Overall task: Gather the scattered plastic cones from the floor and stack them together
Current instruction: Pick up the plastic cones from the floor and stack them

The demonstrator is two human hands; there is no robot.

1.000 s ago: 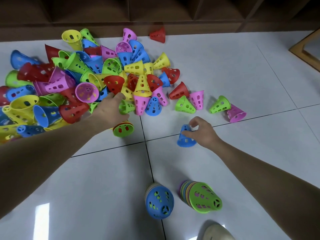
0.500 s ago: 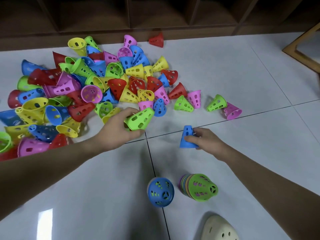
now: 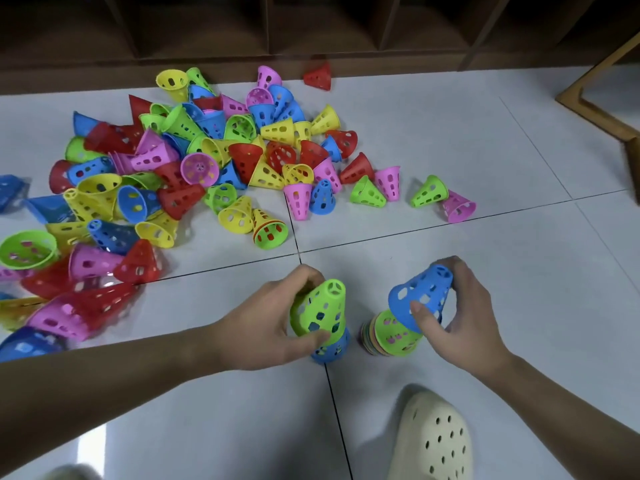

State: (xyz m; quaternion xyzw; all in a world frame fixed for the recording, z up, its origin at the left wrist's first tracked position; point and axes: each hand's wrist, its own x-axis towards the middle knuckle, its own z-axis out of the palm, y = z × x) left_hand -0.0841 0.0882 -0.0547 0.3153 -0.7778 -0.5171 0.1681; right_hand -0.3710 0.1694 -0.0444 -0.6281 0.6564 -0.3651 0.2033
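Both grips are closed on cones. Our left hand [image 3: 266, 327] wraps its fingers and thumb around a green cone [image 3: 320, 308], narrow end up and tilted slightly, its wide rim set over the blue cone [image 3: 330, 348] standing on the floor [image 3: 502, 271] beneath it. Our right hand [image 3: 460, 320] pinches a blue cone in hand [image 3: 420, 299] between the thumb at its wide rim and the fingers curled behind its narrow top; this cone is tilted and sits just over the multicoloured stack [image 3: 391, 334], whose topmost cone is green.

Both stacks stand near the close edge of the floor as seen, just beside a tile joint, with a cream perforated shoe [image 3: 433, 441] near them on the close side.

We see the loose pile of cones [image 3: 194, 168] filling the far left part of the floor, reaching toward the dark wooden shelf unit [image 3: 311, 26] along the far edge. A red cone [image 3: 318, 77] lies alone against that far edge. A few stragglers, among them a green cone beside a pink one [image 3: 429, 192], trail off to the right of the pile.

Open tile lies to the right of the hands and toward the far right corner, where a wooden frame [image 3: 602, 98] stands. Bare floor also separates the pile from the two stacks.
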